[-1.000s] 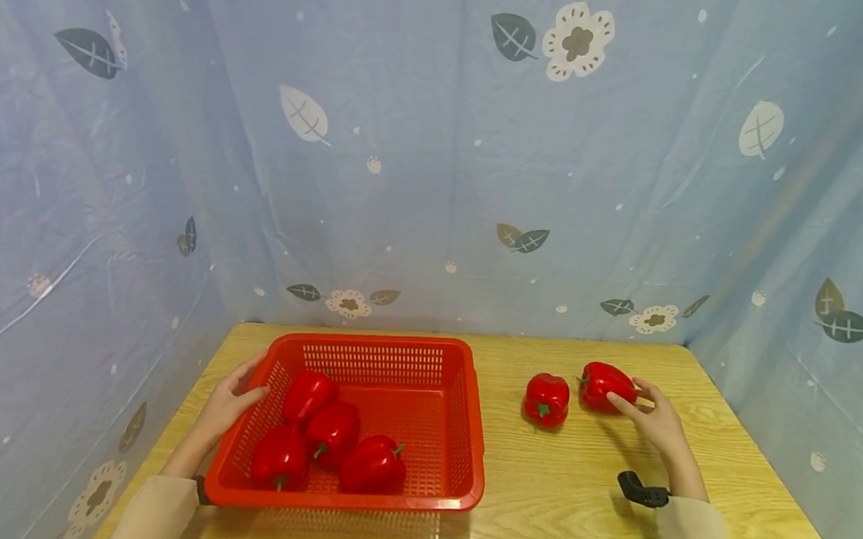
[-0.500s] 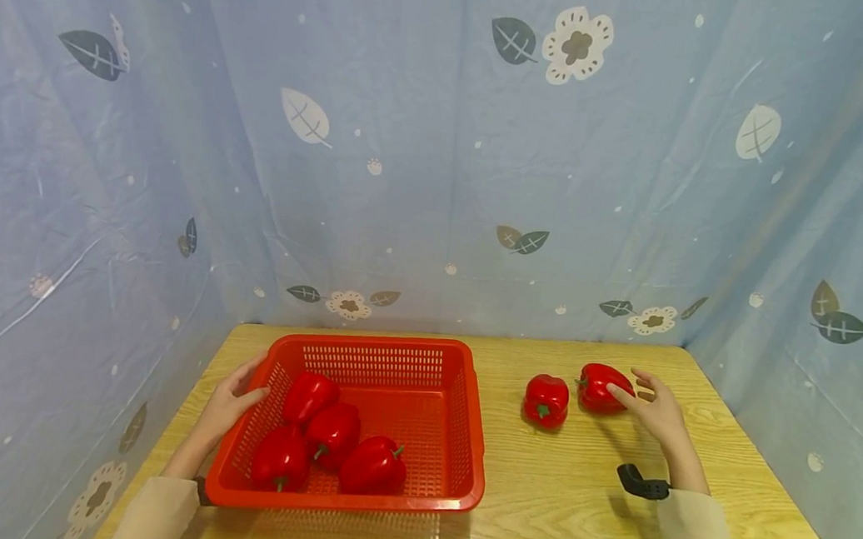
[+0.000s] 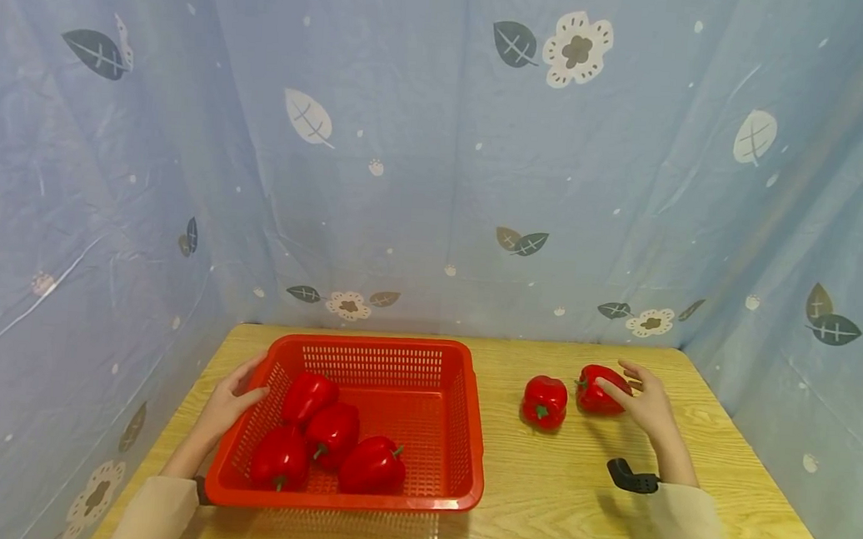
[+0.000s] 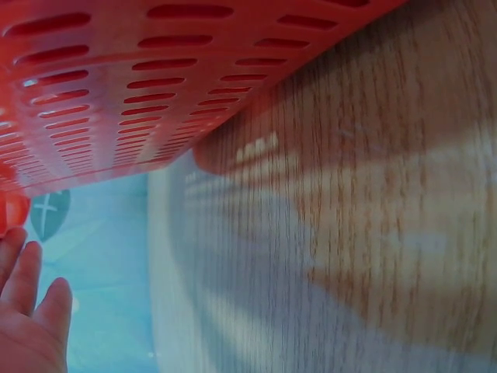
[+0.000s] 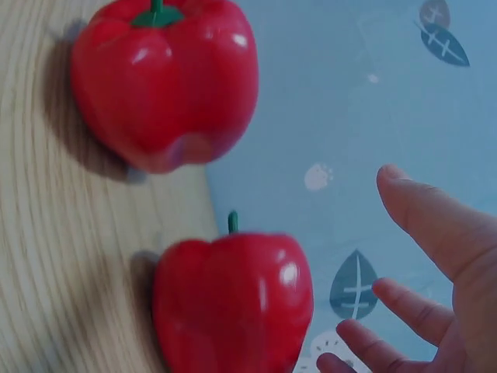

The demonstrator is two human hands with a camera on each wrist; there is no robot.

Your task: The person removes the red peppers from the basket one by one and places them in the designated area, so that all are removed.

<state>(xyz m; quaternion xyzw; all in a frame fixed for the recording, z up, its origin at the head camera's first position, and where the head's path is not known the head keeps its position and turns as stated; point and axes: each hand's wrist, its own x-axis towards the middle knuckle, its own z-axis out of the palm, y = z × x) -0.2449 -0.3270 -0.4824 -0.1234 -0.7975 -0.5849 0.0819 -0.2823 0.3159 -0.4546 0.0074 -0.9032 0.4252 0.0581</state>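
Blue print curtain (image 3: 440, 153) backs a wood-grain table (image 3: 557, 512), front edge cut off; red basket (image 3: 340, 501) w/ 4 peppers (image 3: 333, 430) sits L, 2 loose peppers (image 3: 545, 401) R. L hand (image 3: 227, 401) rests on basket's left rim, fingers approx. straight, partly cut off in L wrist cam; R hand (image 3: 650, 408) spreads wide nr rightmost pepper (image 3: 592, 399), partly hiding it.

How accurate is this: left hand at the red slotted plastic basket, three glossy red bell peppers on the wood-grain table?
Not three: the head view shows two peppers on the table; the left hand is indeed at the basket.
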